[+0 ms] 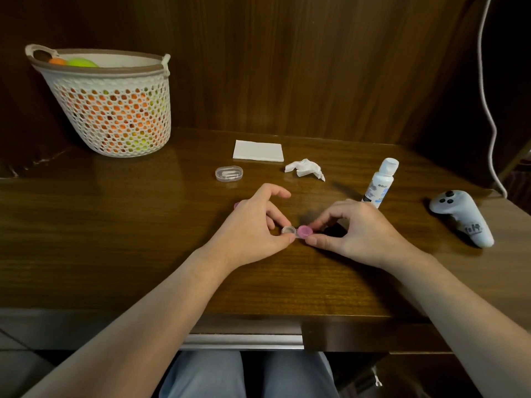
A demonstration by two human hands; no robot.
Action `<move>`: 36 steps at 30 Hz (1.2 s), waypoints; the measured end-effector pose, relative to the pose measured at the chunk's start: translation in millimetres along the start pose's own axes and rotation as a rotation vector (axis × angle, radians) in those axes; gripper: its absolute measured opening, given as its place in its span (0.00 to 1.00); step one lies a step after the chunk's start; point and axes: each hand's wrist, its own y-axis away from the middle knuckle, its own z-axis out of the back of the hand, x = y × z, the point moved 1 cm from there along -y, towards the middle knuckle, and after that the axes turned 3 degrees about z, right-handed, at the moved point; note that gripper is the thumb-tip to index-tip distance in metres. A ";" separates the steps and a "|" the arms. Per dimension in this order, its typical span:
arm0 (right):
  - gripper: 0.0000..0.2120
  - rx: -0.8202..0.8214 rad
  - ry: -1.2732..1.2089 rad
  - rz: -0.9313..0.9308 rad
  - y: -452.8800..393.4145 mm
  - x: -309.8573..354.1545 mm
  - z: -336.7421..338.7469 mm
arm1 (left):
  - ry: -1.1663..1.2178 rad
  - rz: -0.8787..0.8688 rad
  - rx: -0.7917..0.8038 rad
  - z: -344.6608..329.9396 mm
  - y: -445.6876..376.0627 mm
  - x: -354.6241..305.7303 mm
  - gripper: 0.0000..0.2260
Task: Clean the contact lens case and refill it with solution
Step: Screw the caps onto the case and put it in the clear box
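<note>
While the left hand (pixel 253 225) pinches the open clear well of the contact lens case (pixel 296 231), the right hand (pixel 356 231) grips the pink cap (pixel 305 231) on the other well. The case lies on the wooden table (pixel 115 239), near the middle, well back from the front edge. A second pink cap (pixel 236 205) peeks out at 10 o'clock of the left hand. The solution bottle (pixel 380 183) stands at 1 o'clock, the crumpled tissue (pixel 305 168) at 12, the basket (pixel 112 104) far at 10. Bare wood lies at 6 o'clock.
</note>
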 end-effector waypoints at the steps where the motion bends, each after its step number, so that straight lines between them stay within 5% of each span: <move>1: 0.19 -0.008 0.013 0.006 0.2 0.1 -0.3 | -0.001 0.000 0.001 0.2 0.0 -0.1 0.33; 12: 0.10 -0.041 -0.096 -0.025 1.2 2.7 -11.7 | -0.003 -0.001 0.013 0.4 -0.4 0.4 0.34; 19: 0.21 -0.040 -0.039 -0.003 2.2 9.4 -12.7 | -0.007 -0.008 0.008 0.3 -1.1 1.5 0.34; 28: 0.13 -0.060 -0.081 -0.048 -0.4 5.0 -16.2 | 0.002 -0.014 0.011 -0.1 -1.5 3.9 0.33; 36: 0.19 -0.034 -0.135 -0.062 2.4 1.4 -10.9 | 0.002 -0.004 0.011 -0.2 -1.9 4.4 0.34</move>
